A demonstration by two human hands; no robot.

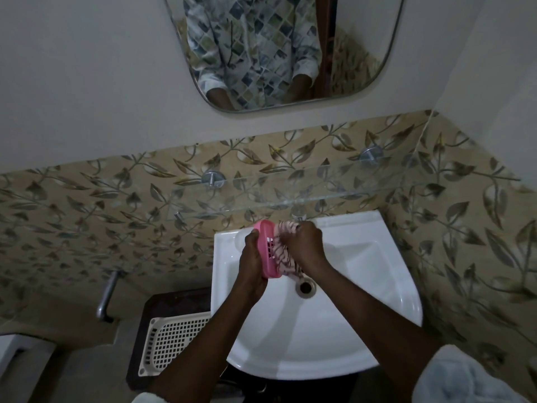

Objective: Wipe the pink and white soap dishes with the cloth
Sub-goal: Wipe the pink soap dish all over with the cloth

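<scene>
Over the white sink (377,286), my left hand (252,257) grips the pink soap dish (268,251), which stands on its edge with its slotted inside facing right. My right hand (308,242) holds a pink-and-white striped cloth (286,251) bunched against the inside of the pink dish. The cloth's lower end hangs down near the drain (305,287). A white perforated tray-like dish (174,341) lies on a dark stool (162,303) to the left of the sink.
A glass shelf (348,193) on two chrome mounts juts from the leaf-patterned tiled wall just above my hands. A tap (299,213) sits behind the cloth. A chrome handle (107,295) is on the left wall. A mirror (284,50) hangs above.
</scene>
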